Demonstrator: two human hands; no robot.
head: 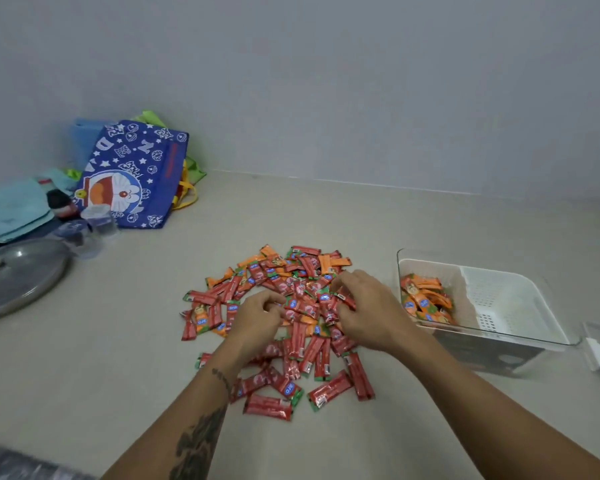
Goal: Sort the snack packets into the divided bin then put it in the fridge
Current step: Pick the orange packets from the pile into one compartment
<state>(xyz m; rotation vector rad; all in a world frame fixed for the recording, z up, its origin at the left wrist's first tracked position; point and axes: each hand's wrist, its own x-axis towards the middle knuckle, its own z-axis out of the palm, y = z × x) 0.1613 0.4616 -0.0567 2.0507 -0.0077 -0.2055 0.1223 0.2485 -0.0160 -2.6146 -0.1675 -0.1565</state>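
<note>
Setting: a pale beige countertop (326, 209) against a plain grey wall, seen from above by the head camera.
Packet heap: a loose pile of small foil snack packets (284, 327), mostly red with some orange mixed in, lying in the middle of the counter, many overlapping.
Divided bin: a clear plastic bin with a white perforated insert (492, 299) stands to the right of the heap, near it but apart; its left compartment holds orange packets (426, 299), its right compartment looks bare.
Left hand: the left hand (257, 315) sits on the heap with fingers curled inward over the packets; whether it has pinched one cannot be told.
Right hand: the right hand (364, 306) is curled at the heap's right side, fingertips pinching what appears to be a red packet (343, 299).
Stage (judged): sorting is early; most packets remain unsorted.
Risk, colour mix-up: orange packets lie partly buried under red ones, so a hurried pinch could lift both and drop a red one into the orange compartment.
Risk, scatter: raking fingers could push slippery packets outward across the counter.
Risk, bin: a forearm swinging right could nudge the light bin.
Bystanders: a blue cartoon-print tote bag (136, 174) and a round metal lid (18, 275) at the far left, well apart.
</note>
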